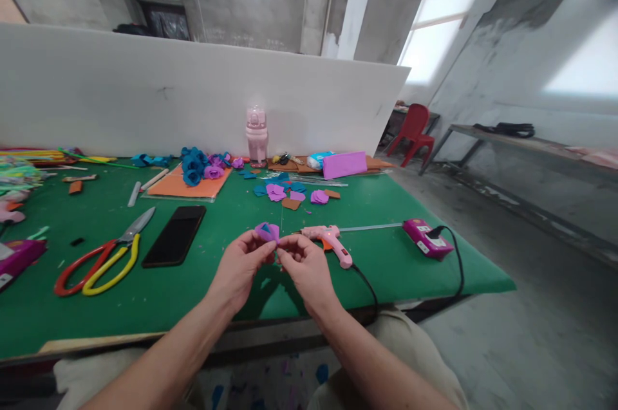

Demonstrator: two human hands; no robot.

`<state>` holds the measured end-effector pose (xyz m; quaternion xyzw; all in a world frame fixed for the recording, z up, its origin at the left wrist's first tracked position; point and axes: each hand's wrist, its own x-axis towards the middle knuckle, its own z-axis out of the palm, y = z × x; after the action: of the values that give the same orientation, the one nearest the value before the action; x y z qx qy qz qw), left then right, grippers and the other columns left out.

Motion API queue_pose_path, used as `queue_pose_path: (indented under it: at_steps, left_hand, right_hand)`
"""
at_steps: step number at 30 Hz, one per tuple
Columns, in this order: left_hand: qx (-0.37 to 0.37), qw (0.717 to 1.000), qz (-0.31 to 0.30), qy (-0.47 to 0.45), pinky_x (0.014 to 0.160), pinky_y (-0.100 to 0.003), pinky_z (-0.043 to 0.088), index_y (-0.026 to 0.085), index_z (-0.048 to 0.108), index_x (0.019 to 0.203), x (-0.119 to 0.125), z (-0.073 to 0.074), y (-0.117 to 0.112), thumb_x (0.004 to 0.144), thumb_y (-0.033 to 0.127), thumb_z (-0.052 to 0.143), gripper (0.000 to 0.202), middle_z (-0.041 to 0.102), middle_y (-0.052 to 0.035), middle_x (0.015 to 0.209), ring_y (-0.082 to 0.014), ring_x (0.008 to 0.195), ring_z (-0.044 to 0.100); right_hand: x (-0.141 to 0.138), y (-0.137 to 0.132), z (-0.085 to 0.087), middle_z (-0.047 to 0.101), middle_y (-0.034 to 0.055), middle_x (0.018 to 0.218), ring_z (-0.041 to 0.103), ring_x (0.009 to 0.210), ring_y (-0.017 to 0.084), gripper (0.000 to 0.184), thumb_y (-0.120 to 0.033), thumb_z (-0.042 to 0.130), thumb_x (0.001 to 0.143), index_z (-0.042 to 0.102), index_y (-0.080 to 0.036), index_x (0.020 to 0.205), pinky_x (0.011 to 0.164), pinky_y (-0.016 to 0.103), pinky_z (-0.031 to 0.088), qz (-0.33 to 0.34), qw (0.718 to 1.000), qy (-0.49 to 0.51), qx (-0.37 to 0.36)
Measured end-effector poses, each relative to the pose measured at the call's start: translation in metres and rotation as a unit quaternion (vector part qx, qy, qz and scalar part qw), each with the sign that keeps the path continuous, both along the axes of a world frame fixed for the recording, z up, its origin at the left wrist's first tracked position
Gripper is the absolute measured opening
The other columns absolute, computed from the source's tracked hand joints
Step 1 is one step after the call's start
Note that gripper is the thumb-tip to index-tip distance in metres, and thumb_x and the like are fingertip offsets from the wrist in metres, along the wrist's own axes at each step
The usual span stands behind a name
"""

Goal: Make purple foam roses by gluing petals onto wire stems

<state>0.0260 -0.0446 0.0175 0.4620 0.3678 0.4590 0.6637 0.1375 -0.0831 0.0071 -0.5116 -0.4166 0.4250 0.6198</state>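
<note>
A small purple paper flower (268, 232) with a bit of blue at its centre is held up over the near part of the table. My left hand (243, 262) pinches it from the left. From the right, the fingertips of my right hand (305, 260) close on its base. Just beyond my right hand lies a pink glue gun (324, 233), partly covered by that hand, with a clear glue stick (371, 228) out of its back. Purple petals (276, 192) and blue petals (296, 187) lie loose ahead of my hands.
Red-and-yellow scissors (113, 255) and a black phone (174, 236) lie on the left. Finished blue flowers (194, 165) rest on orange paper (190, 188). A pink bottle (257, 136) stands against the white board (193, 94). A purple power strip (427, 239) sits near the table's right edge.
</note>
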Motion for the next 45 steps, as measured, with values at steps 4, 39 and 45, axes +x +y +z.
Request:
queue_pose_path:
  at_steps: [4,39,45]
  left_hand:
    - [-0.005,1.0,-0.007,-0.017,0.062,-0.021,0.043,0.015,0.061,0.074,0.0,0.0,0.0,0.064,0.023,0.072,0.017,0.059,0.0017,0.07,-0.0082,0.062,0.053]
    - [0.234,0.959,0.043,0.154,0.068,-0.025,0.046,0.021,0.07,0.073,-0.006,0.01,-0.011,0.065,0.021,0.066,0.009,0.067,-0.0027,0.072,-0.0184,0.069,0.06]
    - [0.212,0.969,0.023,0.127,0.066,-0.025,0.048,0.02,0.07,0.076,-0.003,0.007,-0.011,0.066,0.025,0.067,0.011,0.067,-0.0028,0.074,-0.0176,0.07,0.06]
  right_hand:
    - [0.003,0.001,-0.005,0.062,0.0008,0.068,0.053,0.055,0.012,0.012,-0.025,0.06,0.07,0.062,-0.017,0.079,0.049,0.022,0.043,-0.004,1.0,-0.024,0.011]
    - [0.006,-0.011,0.024,0.063,0.0027,0.084,0.056,0.082,0.019,0.013,-0.019,0.065,0.071,0.062,-0.022,0.083,0.079,0.033,0.042,-0.043,0.943,-0.262,0.199]
    - [0.009,-0.01,0.022,0.065,0.0027,0.082,0.057,0.082,0.019,0.008,-0.02,0.062,0.074,0.063,-0.023,0.082,0.078,0.032,0.043,-0.06,0.946,-0.256,0.191]
